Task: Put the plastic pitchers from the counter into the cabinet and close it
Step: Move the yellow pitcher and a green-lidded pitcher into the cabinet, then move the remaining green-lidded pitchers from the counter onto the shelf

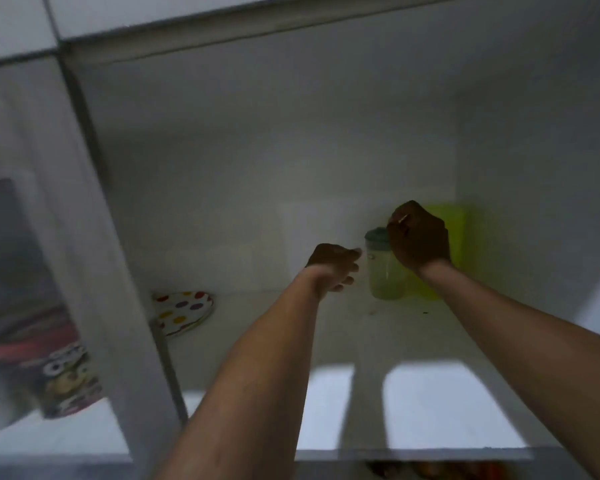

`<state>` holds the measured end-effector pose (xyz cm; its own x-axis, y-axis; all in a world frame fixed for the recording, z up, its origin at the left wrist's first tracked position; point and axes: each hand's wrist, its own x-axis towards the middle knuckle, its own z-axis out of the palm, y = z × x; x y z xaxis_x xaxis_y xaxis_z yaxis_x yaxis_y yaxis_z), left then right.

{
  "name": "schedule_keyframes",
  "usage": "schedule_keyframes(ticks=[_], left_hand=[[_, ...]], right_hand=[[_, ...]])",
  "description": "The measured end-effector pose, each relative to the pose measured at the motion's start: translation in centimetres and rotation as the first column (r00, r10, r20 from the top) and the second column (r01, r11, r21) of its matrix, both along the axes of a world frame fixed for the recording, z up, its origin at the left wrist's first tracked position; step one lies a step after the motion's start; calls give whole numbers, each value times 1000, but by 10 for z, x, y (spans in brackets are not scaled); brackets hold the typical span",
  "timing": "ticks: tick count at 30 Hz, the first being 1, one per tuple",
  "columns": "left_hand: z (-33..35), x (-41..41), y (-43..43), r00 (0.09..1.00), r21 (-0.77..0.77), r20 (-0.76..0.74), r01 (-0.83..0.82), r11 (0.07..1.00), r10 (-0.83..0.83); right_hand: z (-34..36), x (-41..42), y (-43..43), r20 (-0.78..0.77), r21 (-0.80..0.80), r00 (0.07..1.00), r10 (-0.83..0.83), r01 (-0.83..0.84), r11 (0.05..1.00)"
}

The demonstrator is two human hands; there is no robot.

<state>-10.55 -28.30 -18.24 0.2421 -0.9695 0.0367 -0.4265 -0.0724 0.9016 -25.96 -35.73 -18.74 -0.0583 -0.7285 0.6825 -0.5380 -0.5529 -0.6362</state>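
Observation:
A pale green plastic pitcher (385,271) with a teal lid stands upright on the cabinet shelf (326,327), near the back right corner. Behind it stands a bright yellow-green plastic pitcher (454,244), partly hidden. My right hand (418,237) covers the top right of the pale pitcher, fingers curled; the blur hides whether it grips the handle. My left hand (333,266) hangs just left of that pitcher with its fingers loosely curled and nothing in it.
A polka-dot plate (184,310) lies at the shelf's left rear. The cabinet's vertical divider (118,306) stands to the left, with a colourful box (63,375) beyond it. The right wall (534,202) is close to the pitchers.

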Motion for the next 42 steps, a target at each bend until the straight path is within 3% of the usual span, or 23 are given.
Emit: schedule_keyframes(ticks=[7,13,18,24,30,33,38,42], left_hand=[[5,58,221,1000,31,-21,18,999,-18],[8,180,429,943,14,-18,-331,944,331],[-7,277,616,729,-23,4,-684,729,684],[-78,357,802,323,55,51,-946,320,945],[-158,440,873,179,159,81,-973,165,980],[-209,488,879,161,268,80,-954,134,984],[-300,543,869,109,503,21,-860,84,994],[-354,569,865,41,588,-51,-806,63,998]], right_hand=[[0,103,186,86,-109,988,124,-115,987],[1,234,365,47,-96,903,428,-422,901],[0,356,496,-39,-19,726,686,-687,726],[-66,484,625,-227,233,449,864,-837,496],[-165,590,707,-204,553,196,959,-786,278],[-220,647,729,-188,709,99,977,-675,204],[-309,724,746,-138,918,21,990,-372,136],[-351,760,753,-138,951,2,990,-280,133]])
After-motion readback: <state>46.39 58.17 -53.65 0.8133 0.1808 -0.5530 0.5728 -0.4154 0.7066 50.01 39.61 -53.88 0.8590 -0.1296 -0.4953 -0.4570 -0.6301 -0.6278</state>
